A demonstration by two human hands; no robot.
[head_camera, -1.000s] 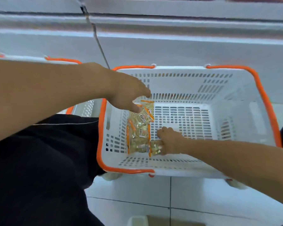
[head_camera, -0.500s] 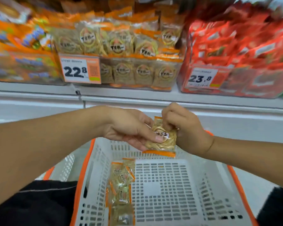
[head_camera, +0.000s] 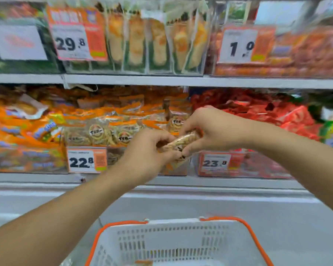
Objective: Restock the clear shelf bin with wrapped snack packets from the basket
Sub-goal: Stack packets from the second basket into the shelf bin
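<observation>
Stocked shop shelves fill the background, and in front of the clear shelf bin (head_camera: 123, 139) at the lower shelf's front edge both hands, left (head_camera: 145, 150) and right (head_camera: 211, 129), pinch one snack packet (head_camera: 183, 143) above the white basket (head_camera: 173, 244).

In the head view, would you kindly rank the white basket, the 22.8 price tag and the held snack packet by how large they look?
1. White slotted plastic basket with orange rim, though it is nearest the camera.
2. and 3. White-and-orange 22.8 price tag and clear wrapped snack packet: unsure, since both hands hide part of the packet.
</observation>
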